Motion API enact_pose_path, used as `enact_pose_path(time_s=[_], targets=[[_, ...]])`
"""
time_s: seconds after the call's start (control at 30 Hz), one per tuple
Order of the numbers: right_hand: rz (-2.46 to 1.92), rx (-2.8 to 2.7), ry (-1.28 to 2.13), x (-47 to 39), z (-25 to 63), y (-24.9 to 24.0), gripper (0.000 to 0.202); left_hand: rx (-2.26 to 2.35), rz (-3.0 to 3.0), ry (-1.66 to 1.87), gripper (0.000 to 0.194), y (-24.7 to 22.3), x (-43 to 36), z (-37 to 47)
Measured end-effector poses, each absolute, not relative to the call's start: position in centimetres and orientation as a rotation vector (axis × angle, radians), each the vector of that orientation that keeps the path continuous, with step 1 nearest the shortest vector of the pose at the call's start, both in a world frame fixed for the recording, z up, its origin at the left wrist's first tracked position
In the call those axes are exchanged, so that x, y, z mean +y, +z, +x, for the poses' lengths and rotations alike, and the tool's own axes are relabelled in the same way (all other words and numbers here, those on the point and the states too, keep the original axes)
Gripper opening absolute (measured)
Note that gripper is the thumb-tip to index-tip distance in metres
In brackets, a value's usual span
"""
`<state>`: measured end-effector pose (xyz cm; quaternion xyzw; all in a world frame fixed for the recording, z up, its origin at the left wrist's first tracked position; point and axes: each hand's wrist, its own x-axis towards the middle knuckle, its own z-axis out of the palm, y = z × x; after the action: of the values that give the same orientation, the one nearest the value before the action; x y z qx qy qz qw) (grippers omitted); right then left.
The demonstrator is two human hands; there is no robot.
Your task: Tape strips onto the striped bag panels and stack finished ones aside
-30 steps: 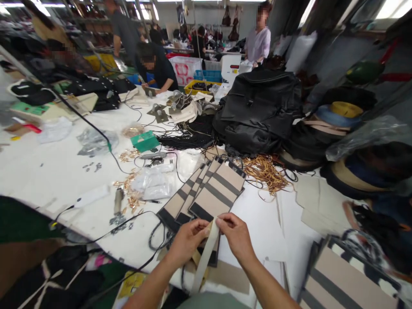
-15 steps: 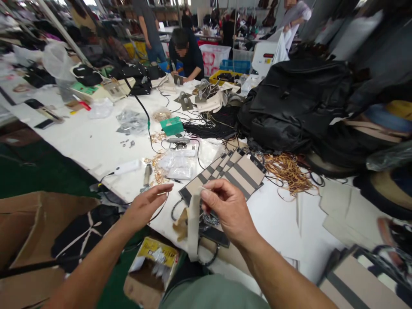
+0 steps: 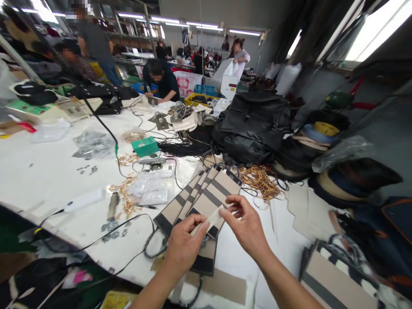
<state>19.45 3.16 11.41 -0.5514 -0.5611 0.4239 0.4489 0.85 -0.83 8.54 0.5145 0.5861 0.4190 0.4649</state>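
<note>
Between my hands a short pale strip, which looks like tape, is stretched over the table. My left hand pinches its near end between thumb and fingers. At the other end my right hand grips it with thumb and fingertips. Just beneath and beyond lie several overlapping beige panels with dark stripes, fanned out on the white table. A dark cord handle curves out beside my left hand. My hands cover part of the nearest panel.
A black backpack stands at the back right, with brown cords before it. Left of the panels are plastic bags, a green box and a lighter-like object. More striped panels lie at right. A co-worker bends over the far table.
My left hand has come in from the left and now grips the strip. Before, the strip hung down from my right hand alone. The head view has tilted up and turned right.
</note>
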Motion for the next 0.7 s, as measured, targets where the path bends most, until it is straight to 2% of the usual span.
enact_pose_path(time_s=[0.1, 0.27, 0.37, 0.5, 0.63, 0.7], targets=[[-1.281, -1.63, 0.881, 3.9, 21.5, 11.8, 0.034, 1.518, 1.528, 0.917, 0.02, 8.9, 0.4, 0.9], [-1.145, -2.07, 0.689, 5.5, 22.7, 11.4, 0.007, 1.531, 1.843, 0.857, 0.013, 8.5, 2.0, 1.4], [-1.224, -2.171, 0.587, 6.5, 22.9, 10.2, 0.007, 1.497, 2.054, 0.913, 0.013, 7.5, 3.0, 1.7], [-1.251, -2.097, 0.727, 7.6, 23.3, 8.1, 0.007, 1.506, 2.281, 0.945, 0.01, 6.2, 4.6, 2.0], [-1.316, -2.047, 0.798, 8.8, 23.7, 5.6, 0.017, 1.504, 2.39, 0.887, 0.011, 5.0, 6.2, 2.5], [-1.349, -2.042, 0.788, 9.4, 24.0, 4.3, 0.011, 1.506, 2.417, 0.864, 0.01, 4.1, 7.0, 2.8]])
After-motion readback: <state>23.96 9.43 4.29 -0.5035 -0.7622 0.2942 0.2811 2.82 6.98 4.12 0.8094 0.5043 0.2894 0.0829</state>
